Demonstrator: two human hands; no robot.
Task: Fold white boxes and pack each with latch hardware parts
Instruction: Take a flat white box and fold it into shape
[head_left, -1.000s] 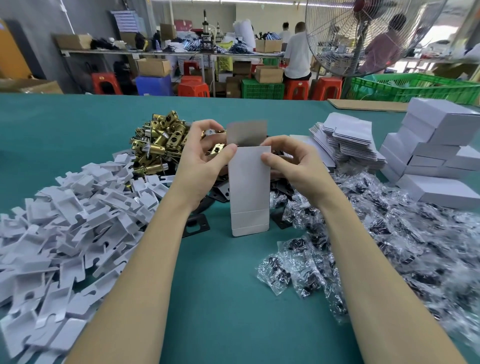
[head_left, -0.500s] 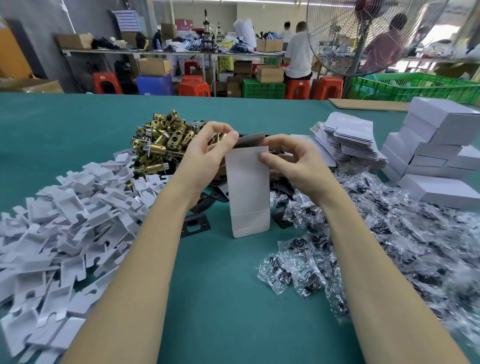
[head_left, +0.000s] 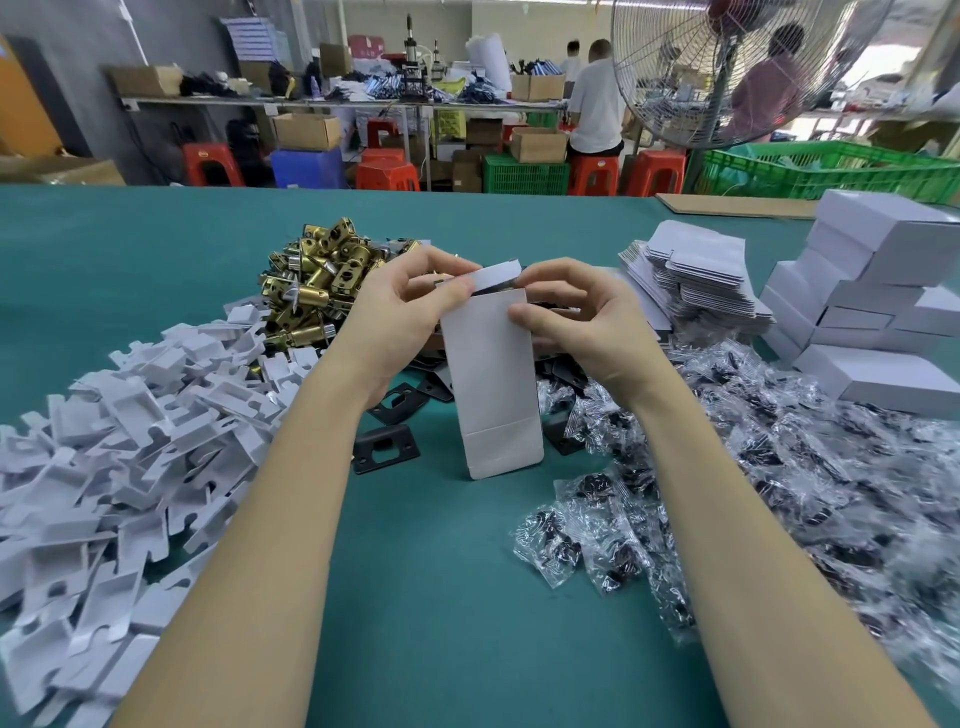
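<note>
You are at a wide counter (head_left: 156, 249) covered in teal cloth, in a workshop with red plastic stools (head_left: 387, 174), green crates (head_left: 831, 169), a big standing wire-guard fan (head_left: 727, 67) and a few people working at benches in the background.

At the middle of the counter you hold a tall, narrow white cardboard box (head_left: 493, 379) upright, its bottom end resting on the teal cloth. Your left hand (head_left: 405, 312) grips the box's upper left edge, with the thumb lying across the top of the front panel. Your right hand (head_left: 576, 312) pinches the upper right edge, thumb on the front and fingers curled behind. The box's top flap (head_left: 498, 273) is bent over towards you, nearly level above the opening, with fingertips of both hands touching it.

To your left lies a broad heap of white die-cut cardboard inserts (head_left: 119, 441). Behind your left hand sits a pile of brass-coloured metal latch bolts (head_left: 317, 283). Flat black metal strike plates (head_left: 387, 449) lie on the cloth just beside and behind the box's base. To your right spreads a mass of small clear plastic bags holding dark screws (head_left: 753, 467), touching the box's lower right side. Farther right, a stack of flat unfolded white box blanks (head_left: 696, 280) lies near a stack of closed white boxes (head_left: 872, 306).
</note>
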